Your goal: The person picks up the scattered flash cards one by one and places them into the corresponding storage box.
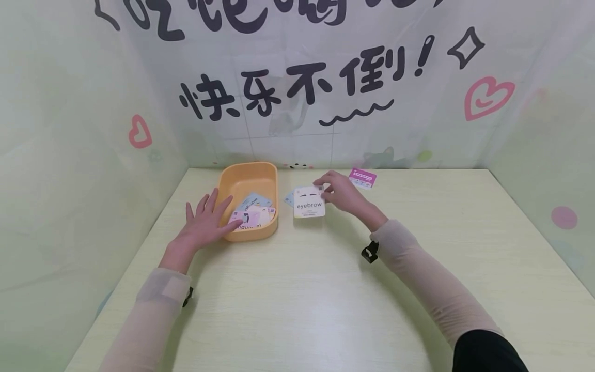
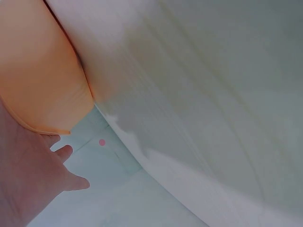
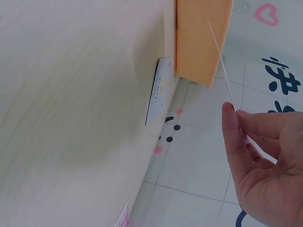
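Observation:
In the head view my right hand (image 1: 347, 195) pinches a white card (image 1: 309, 206) marked "eyebrow" at its right edge. The right wrist view catches that card (image 3: 222, 61) edge-on, raised off the table between thumb and fingertip. My left hand (image 1: 204, 221) lies with spread fingers over the left rim of an orange plastic bin (image 1: 248, 173). Inside the bin are several picture cards, among them a pink penguin card (image 1: 246, 219) and a blue card (image 1: 256, 200). Another blue card (image 1: 288, 199) lies on the table, partly hidden behind the eyebrow card.
A magenta and white card (image 1: 362, 178) lies near the table's back edge, beyond my right hand. The pale wooden table (image 1: 297, 294) meets a printed curtain (image 1: 288, 103) at the back, and more curtain hangs at both sides.

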Motion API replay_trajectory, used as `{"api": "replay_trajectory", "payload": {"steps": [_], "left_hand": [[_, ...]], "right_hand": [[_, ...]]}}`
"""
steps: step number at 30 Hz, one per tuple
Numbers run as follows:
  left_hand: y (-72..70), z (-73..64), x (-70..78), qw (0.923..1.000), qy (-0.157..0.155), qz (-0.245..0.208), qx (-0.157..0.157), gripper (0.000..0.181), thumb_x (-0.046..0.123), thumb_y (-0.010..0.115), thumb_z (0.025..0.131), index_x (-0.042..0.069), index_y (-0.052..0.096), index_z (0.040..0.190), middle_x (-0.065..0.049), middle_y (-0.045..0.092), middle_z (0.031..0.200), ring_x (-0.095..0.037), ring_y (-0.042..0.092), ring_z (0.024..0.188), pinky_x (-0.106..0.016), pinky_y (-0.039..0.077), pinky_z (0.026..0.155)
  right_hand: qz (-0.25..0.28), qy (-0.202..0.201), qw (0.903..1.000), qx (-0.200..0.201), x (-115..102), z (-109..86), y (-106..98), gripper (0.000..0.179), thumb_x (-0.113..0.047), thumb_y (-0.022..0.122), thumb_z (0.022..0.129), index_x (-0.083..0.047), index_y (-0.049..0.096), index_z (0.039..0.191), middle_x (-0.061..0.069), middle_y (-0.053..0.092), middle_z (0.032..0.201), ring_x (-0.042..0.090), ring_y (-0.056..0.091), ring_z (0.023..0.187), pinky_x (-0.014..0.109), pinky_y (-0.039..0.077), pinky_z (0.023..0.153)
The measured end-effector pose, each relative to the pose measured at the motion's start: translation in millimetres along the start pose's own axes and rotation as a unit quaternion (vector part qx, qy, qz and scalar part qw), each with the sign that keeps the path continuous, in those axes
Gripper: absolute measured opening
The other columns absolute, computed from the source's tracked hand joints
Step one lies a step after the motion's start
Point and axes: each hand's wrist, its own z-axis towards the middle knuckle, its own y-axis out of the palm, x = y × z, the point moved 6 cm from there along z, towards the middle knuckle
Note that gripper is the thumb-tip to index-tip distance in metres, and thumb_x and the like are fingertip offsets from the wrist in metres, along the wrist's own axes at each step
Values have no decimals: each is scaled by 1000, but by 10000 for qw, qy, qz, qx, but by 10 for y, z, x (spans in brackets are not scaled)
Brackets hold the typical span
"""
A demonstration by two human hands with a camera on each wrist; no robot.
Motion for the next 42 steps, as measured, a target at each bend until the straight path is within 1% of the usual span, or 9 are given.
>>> {"api": "replay_trajectory", "payload": {"steps": [10,20,24,27,30,42], "left_hand": [[-9,-13,11,10000,6,-16,21,91,70,43,94,17,13,161,-20,-13,167,-51,-5,151,-77,-16,110],[-16,-11,13,10000,11,-23,40,91,71,43,94,17,14,161,-20,-12,167,-51,-5,151,-77,-16,110],[-15,-13,15,10000,7,-29,40,91,71,43,94,17,14,161,-20,-12,167,-51,-5,151,-77,-16,110],[-14,-17,16,10000,5,-37,32,91,71,43,94,17,14,161,-20,-13,167,-51,-5,151,-77,-16,110],[-18,-23,18,10000,13,-31,40,91,70,43,94,17,14,161,-20,-13,167,-51,-5,151,-77,-16,110],[-21,-28,26,10000,14,-31,55,91,71,43,94,17,13,161,-20,-12,167,-51,-5,151,-77,-16,110]], "right_hand": [[213,9,9998,25,-144,46,-55,39,4,62,93,-1,61,132,17,55,136,32,65,113,36,60,87],[180,-176,9996,108,-277,79,-106,39,4,62,93,0,61,132,16,54,139,32,65,112,33,60,86],[65,-215,9997,104,-328,99,-113,39,3,62,93,1,61,132,16,56,134,31,66,111,33,60,85],[-84,-203,9997,99,-360,116,-107,38,1,63,94,-1,62,132,16,57,130,30,66,110,33,60,85],[-159,-263,9995,118,-398,136,-90,37,0,64,94,-2,63,131,15,57,130,29,66,110,33,59,86],[-122,-487,9987,89,-584,199,47,37,1,65,93,-3,64,130,15,58,131,28,67,109,33,58,89]]}}
